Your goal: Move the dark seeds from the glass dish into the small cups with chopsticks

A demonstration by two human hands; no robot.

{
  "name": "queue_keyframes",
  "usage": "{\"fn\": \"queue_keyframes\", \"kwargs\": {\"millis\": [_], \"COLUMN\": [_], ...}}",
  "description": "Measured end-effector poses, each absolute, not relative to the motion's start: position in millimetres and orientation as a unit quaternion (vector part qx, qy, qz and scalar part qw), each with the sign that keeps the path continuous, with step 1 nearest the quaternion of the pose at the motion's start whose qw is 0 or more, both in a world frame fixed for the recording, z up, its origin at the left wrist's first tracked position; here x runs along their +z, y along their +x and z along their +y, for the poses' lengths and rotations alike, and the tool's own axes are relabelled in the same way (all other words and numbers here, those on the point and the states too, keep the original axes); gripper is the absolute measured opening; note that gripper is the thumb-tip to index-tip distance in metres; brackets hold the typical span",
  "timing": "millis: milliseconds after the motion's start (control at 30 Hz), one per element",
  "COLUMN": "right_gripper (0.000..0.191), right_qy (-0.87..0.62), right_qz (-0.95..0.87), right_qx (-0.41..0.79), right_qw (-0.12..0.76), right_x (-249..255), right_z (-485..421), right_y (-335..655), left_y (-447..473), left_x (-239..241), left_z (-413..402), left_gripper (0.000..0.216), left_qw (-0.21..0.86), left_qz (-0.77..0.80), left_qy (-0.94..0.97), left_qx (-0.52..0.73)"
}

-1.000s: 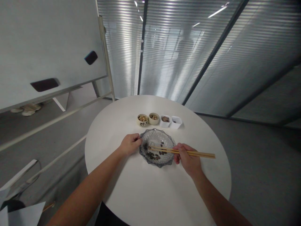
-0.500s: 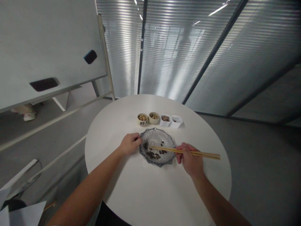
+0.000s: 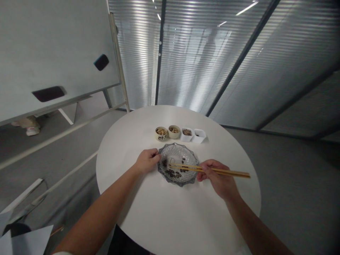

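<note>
Chopsticks over a glass dish on the round white bench (image 3: 172, 219)

The left hand (image 3: 147, 161) curls against the left rim of the glass dish (image 3: 176, 154), fingers closed on its edge. Dark beans (image 3: 172, 174) lie in the dish's near half. The chopsticks (image 3: 239, 173) reach across the dish from its right, tips over the beans. The right hand (image 3: 217, 177), just right of the dish, is closed around them. Four small cups (image 3: 180, 132) stand in a row just behind the dish.

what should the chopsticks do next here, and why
Probably lower the chopsticks and pinch one of the dark beans: the right hand holds the tips just above them in the glass dish, whose rim the left hand grips.
</note>
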State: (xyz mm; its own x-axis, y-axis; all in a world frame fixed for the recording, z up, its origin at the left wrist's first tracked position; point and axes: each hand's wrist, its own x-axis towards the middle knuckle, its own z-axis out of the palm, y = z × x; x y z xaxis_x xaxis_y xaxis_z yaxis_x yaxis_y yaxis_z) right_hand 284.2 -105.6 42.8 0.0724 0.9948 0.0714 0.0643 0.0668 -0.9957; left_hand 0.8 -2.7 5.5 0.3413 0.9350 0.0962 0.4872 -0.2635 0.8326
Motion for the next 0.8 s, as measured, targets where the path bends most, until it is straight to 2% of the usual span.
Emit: {"fn": "queue_keyframes", "kwargs": {"millis": [500,800], "right_gripper": [0.047,0.047], "right_qy": [-0.555,-0.544], "right_qz": [-0.521,-0.515], "right_qx": [0.442,0.42], "right_qw": [0.473,0.512], "right_x": [61,51], "right_z": [-89,-82], "right_y": [254,248], "left_y": [2,0], "left_x": [6,7], "left_z": [-2,-3], "left_gripper": [0.027,0.027], "left_qw": [0.367,0.357], "left_qz": [0.489,0.483], "left_qy": [0.734,0.742], "left_qx": [0.297,0.297]}}
